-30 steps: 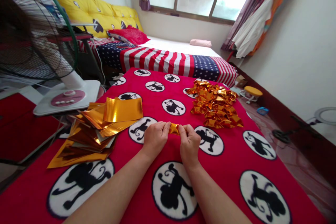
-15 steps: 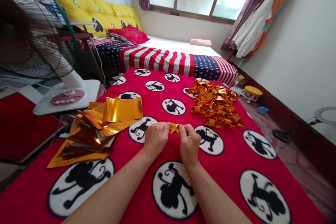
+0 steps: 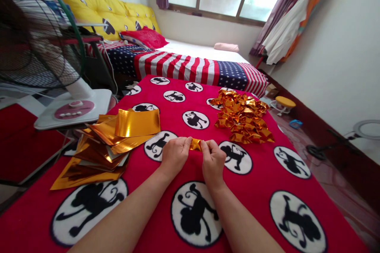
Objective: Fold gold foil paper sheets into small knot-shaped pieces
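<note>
- A small gold foil piece [image 3: 195, 144] is held just below the frame's centre, over the red cloth [image 3: 246, 209]; it is judged partly folded.
- Its long axis is set left to right across the frame; its ends are hidden by fingers, so no front can be told.
- Its left end is pinched by the left hand [image 3: 175, 153], its right end by the right hand [image 3: 214, 161], fingers clamped on foil.
- Right of centre, many folded pieces [image 3: 242, 116] are heaped, apparently done.
- At left, flat gold sheets [image 3: 138, 123] are stacked, seemingly left unfolded.
</note>
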Demonstrator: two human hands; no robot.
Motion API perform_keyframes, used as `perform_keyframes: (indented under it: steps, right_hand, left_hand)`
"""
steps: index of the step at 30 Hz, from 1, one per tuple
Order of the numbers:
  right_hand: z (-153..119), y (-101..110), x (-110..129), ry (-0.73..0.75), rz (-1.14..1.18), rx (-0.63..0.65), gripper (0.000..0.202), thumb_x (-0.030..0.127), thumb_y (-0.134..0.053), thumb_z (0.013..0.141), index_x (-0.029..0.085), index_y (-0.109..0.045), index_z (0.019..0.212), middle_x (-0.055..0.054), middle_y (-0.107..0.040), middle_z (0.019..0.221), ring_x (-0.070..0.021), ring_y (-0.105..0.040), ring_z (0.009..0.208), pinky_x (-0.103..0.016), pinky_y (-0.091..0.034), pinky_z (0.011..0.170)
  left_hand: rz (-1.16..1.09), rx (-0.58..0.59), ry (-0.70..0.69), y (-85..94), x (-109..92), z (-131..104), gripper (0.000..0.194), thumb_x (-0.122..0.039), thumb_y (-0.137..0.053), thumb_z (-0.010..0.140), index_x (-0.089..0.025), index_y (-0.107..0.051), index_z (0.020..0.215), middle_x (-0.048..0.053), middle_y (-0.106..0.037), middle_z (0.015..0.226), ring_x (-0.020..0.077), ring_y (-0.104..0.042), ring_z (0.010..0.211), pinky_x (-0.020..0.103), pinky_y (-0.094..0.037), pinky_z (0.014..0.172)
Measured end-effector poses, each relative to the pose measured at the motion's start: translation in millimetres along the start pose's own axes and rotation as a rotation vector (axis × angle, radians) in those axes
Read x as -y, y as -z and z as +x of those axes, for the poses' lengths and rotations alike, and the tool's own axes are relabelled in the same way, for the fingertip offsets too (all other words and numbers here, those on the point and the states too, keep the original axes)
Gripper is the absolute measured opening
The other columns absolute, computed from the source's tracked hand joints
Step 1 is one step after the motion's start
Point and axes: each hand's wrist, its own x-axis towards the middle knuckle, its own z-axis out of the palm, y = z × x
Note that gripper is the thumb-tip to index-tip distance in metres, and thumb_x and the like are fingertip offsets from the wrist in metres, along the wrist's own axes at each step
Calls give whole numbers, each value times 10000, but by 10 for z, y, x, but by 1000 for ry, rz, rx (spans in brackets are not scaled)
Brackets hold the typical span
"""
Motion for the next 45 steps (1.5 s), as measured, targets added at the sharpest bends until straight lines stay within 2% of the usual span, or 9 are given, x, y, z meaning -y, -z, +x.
perform_keyframes:
  steps: [15,20,31,37,45]
  right_hand:
    - [2,9,24,5,22,-21,322,347,-502,926,194,-523,644,36,-530,585,-116,-443,550,-245,-317,576]
    - [1,3,28,8,43,-11,308,339,-514,924,191,-532,654,34,-537,598,-115,-449,559,-241,-330,580]
    - [14,-28,27,43,47,-18,306,334,-498,937,177,-568,684,20,-565,612,-113,-478,555,-234,-355,572]
    - [19,-37,-12,57,-37,-69,310,328,-531,920,181,-542,647,44,-505,549,-98,-427,493,-236,-320,536]
    - [-3,-33,3,106,-54,-57,303,305,-525,920,181,-522,643,43,-494,551,-94,-426,492,-235,-316,534]
  left_hand:
    - [-13,-16,-12,-17,-8,-31,444,-357,-352,978,-170,-657,715,59,-693,727,152,-576,653,271,-292,598]
    - [-79,-30,20,3,7,-17,496,-431,-344,979,-175,-630,665,45,-679,691,138,-552,614,268,-282,580]
    - [67,-136,24,-1,-19,-26,472,-391,-388,975,-166,-626,635,47,-666,657,135,-532,589,290,-233,566]
    - [138,-118,21,-12,-49,-50,464,-374,-391,976,-165,-649,653,51,-686,677,140,-555,596,299,-222,568]
    - [115,-76,71,-4,-36,-29,472,-387,-386,975,-169,-669,666,59,-699,687,144,-557,603,295,-214,567]
